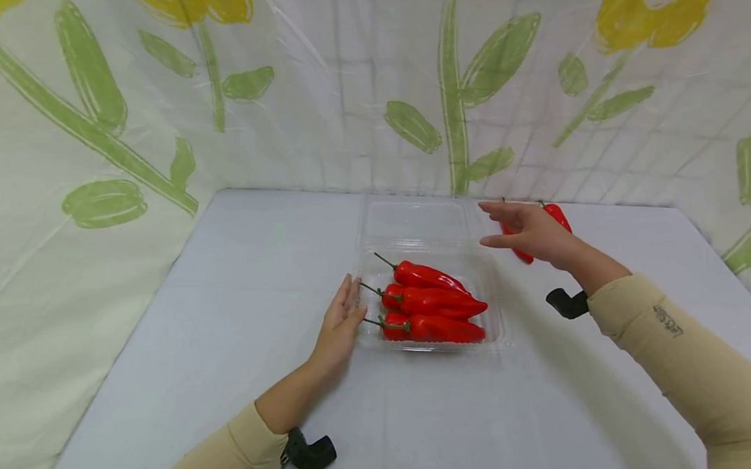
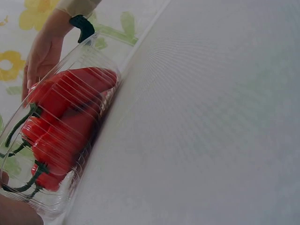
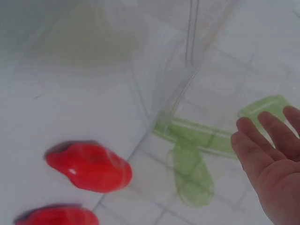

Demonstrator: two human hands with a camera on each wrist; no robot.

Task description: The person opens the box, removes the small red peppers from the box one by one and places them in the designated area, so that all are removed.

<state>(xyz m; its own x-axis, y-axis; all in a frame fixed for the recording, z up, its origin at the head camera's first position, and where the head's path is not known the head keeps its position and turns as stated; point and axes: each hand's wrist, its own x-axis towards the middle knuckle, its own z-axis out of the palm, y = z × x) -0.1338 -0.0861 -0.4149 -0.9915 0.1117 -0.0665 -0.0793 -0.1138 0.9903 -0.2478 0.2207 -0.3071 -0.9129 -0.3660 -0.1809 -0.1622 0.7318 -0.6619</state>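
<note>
A clear plastic clamshell box (image 1: 498,327) stands on the table with its lid (image 1: 415,220) folded back flat. Several red peppers (image 1: 441,301) with green stems lie inside, stems toward the left. My left hand (image 1: 337,328) rests against the box's left wall with fingers fairly straight. In the left wrist view the peppers (image 2: 65,126) show through the clear wall. Raised beyond the box's right side, my right hand (image 1: 533,236) has its thumb and fingers spread and holds nothing. Two loose red peppers (image 1: 558,216) are behind it, one partly hidden; the right wrist view shows a pepper (image 3: 93,166) apart from the fingers.
A white table (image 1: 257,267) carries everything. Behind and to the left hangs a pale curtain (image 1: 320,111) printed with yellow flowers and green leaves. A black device (image 1: 312,454) is strapped at the left wrist and another (image 1: 567,303) at the right.
</note>
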